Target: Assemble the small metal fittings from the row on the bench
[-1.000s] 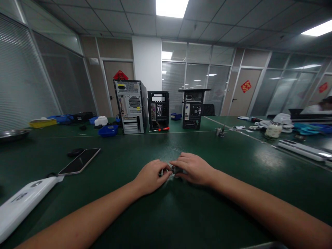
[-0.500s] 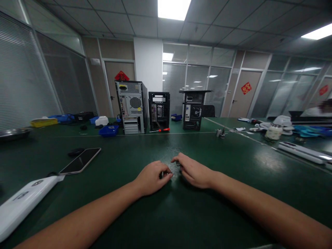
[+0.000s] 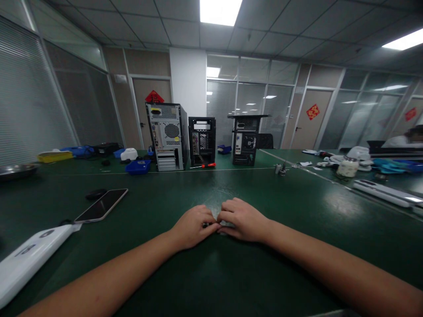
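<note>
My left hand (image 3: 193, 226) and my right hand (image 3: 243, 220) meet fingertip to fingertip just above the green tabletop (image 3: 205, 277). The left thumb and fingers are pinched together, and whatever lies between them is too small and too covered to name. My right fingers curl in against the left fingertips, also closed in a pinch. Any object at the meeting point is hidden by the fingers. Left of my hands lie a phone (image 3: 102, 205) and a white power-bank-like device (image 3: 33, 259).
Three computer cases stand at the back: a tall one (image 3: 181, 132), a black one (image 3: 208, 145) and another (image 3: 244, 147). A red-handled screwdriver (image 3: 209, 165) lies before them. Nearby are a blue tray (image 3: 138, 167), small metal parts (image 3: 280, 169) and a jar (image 3: 347, 167). A person sits far right.
My right hand has moved in to the left and its fingers have closed, now touching the left fingertips. The left hand has stayed almost in place.
</note>
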Available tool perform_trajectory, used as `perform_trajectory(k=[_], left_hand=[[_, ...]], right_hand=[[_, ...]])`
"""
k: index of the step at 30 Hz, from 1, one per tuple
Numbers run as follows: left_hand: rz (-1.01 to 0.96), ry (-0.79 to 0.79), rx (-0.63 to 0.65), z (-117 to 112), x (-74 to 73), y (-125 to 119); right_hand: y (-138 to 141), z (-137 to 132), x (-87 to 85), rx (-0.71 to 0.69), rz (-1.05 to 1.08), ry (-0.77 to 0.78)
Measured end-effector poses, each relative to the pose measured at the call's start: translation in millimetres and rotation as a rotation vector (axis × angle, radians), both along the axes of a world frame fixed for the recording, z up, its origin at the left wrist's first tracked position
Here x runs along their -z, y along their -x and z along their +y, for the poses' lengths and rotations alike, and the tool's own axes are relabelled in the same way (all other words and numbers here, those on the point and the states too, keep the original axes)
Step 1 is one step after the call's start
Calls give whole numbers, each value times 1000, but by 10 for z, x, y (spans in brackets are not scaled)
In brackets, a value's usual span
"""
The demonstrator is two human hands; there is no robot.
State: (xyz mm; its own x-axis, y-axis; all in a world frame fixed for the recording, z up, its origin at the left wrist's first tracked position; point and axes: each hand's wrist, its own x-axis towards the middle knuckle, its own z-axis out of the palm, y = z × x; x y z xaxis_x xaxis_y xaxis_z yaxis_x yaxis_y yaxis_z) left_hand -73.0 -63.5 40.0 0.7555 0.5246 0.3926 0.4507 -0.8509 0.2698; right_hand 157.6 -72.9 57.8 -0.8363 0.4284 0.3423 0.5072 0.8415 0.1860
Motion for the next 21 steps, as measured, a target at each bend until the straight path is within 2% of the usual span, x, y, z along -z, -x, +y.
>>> perform_trajectory(k=[7,11,13,15,18,21], left_hand=[[-34,34,-43,-7,-10,4],[-25,63,-94,-47,-8,-6],[-18,73,-90,-71,-7,-1],[-18,86,-88,-97,-14,18],[-14,101,-74,-136,-43,59],[-7,100,-57,-164,-71,92]], right_hand=[[6,-6,-13,82,65,40],[-214,181,-62,203,172,72],[-469,373,-74,321,230,56],[-836,596,-65,473,278,31],[-1539,891,7,748,329,29],[-2248,1058,152,1040,377,103]])
